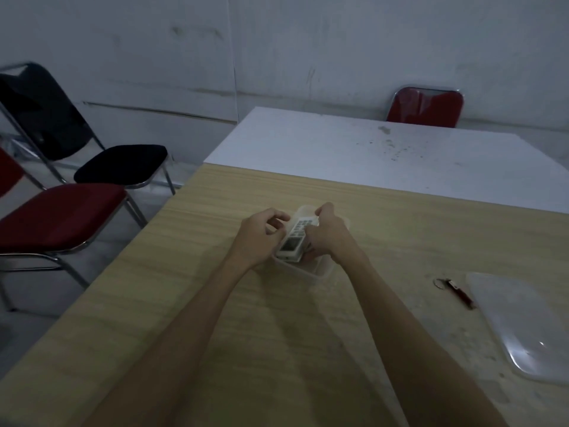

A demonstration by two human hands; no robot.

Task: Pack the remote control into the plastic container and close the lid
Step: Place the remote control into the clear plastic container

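A white remote control [295, 240] with a small screen and grey buttons lies tilted over a clear plastic container [318, 272] on the wooden table. My left hand [260, 235] grips the remote's left edge. Holding its right side and far end is my right hand [328, 235]. The container's near rim shows below the remote; most of the container is hidden by my hands. The clear lid [520, 325] lies flat on the table at the right, apart from the container.
A small red key fob with a ring [455, 291] lies just left of the lid. A white table [385, 155] abuts the wooden table's [215, 318] far edge. Red and black chairs [61, 211] stand at left; another red chair [425, 107] stands behind.
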